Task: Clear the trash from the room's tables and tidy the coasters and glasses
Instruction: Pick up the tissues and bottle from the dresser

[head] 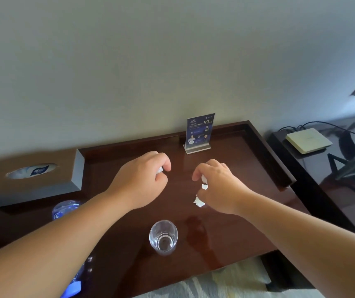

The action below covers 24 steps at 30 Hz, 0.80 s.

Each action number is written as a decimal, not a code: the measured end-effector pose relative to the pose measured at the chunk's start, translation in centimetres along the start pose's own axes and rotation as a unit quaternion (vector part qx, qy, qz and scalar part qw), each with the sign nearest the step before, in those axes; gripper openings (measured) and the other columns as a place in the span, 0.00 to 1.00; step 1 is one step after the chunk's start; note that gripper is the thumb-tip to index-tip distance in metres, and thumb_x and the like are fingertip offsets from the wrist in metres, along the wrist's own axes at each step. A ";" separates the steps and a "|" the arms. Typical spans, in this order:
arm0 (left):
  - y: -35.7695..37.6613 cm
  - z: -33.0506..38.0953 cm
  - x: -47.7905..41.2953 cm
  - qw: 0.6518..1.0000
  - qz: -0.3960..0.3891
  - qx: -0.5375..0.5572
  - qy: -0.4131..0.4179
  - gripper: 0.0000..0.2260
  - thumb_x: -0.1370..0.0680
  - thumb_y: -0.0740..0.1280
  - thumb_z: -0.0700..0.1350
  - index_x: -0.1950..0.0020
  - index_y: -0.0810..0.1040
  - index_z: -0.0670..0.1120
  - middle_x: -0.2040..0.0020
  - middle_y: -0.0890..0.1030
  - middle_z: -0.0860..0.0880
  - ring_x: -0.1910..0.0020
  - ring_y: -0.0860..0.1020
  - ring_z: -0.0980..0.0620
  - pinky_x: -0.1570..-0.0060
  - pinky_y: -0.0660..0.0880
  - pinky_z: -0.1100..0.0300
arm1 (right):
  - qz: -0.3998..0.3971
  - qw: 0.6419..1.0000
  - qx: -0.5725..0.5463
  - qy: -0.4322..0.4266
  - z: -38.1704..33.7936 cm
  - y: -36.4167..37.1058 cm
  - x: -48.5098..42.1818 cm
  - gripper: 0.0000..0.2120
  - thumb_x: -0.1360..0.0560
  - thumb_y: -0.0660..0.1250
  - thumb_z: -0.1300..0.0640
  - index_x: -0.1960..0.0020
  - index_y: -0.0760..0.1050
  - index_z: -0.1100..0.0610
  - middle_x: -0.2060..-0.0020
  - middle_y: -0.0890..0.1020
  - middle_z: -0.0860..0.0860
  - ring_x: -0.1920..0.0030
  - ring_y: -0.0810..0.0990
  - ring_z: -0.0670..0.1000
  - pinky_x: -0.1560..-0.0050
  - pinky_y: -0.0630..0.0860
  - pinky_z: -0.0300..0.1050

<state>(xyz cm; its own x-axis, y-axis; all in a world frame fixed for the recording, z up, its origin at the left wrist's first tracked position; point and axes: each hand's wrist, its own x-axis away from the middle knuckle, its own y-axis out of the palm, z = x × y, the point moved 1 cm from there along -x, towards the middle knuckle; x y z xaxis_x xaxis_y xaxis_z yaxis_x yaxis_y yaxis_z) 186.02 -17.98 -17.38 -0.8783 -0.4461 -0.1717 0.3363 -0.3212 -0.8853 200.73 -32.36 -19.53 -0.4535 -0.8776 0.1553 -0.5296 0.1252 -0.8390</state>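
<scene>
Both hands hover over a dark wooden table (pixel 226 231). My left hand (pixel 142 179) is curled round a small wad of white tissue (pixel 159 170) that peeks out between the fingers. My right hand (pixel 217 183) grips crumpled white tissue (pixel 200 198), part of which hangs out below the palm. An empty clear glass (pixel 163 236) stands upright on the table, nearer to me than both hands. A plastic water bottle (pixel 64 208) with a blue cap lies on its side at the left, mostly hidden under my left forearm.
A brown tissue box (pixel 34 177) sits at the back left. A blue card in an acrylic stand (pixel 199 133) stands by the wall. A raised rim (pixel 273 153) bounds the table's right side. Beyond it lie a flat beige box (pixel 307 139), cables and a metal stand.
</scene>
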 end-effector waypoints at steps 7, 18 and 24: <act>3.4 -0.6 -0.4 0.999 -0.043 0.005 -0.017 0.09 0.26 0.60 0.40 0.50 0.74 0.51 0.56 0.73 0.56 0.64 0.72 0.54 0.67 0.65 0.61 | 0.007 0.999 0.016 0.038 2.9 3.1 -1.0 0.16 0.29 0.69 0.49 0.43 0.70 0.46 0.49 0.67 0.44 0.44 0.64 0.48 0.54 0.67 0.42; 7.6 -2.3 -1.4 0.991 -0.055 0.018 -0.121 0.08 0.25 0.60 0.42 0.52 0.74 0.55 0.56 0.74 0.59 0.61 0.72 0.59 0.65 0.66 0.62 | -0.030 0.996 0.080 0.009 8.5 7.7 -4.5 0.25 0.30 0.71 0.42 0.38 0.68 0.49 0.46 0.64 0.48 0.44 0.63 0.52 0.45 0.73 0.47; 9.0 -2.3 -1.7 0.988 -0.065 0.013 -0.137 0.08 0.25 0.60 0.42 0.52 0.74 0.54 0.54 0.75 0.57 0.59 0.73 0.55 0.60 0.72 0.57 | -0.043 0.990 0.136 -0.007 9.5 9.8 -5.1 0.18 0.26 0.65 0.49 0.39 0.67 0.52 0.40 0.63 0.51 0.43 0.64 0.55 0.46 0.72 0.47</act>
<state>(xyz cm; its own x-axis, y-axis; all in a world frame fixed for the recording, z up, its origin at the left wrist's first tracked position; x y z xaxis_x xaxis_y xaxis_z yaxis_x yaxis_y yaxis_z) 189.76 -18.18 -26.03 -0.7916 -0.6072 0.0692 0.2384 -0.4112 -0.8798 204.63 -31.07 -33.53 -0.4036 -0.8865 0.2262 -0.3514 -0.0780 -0.9330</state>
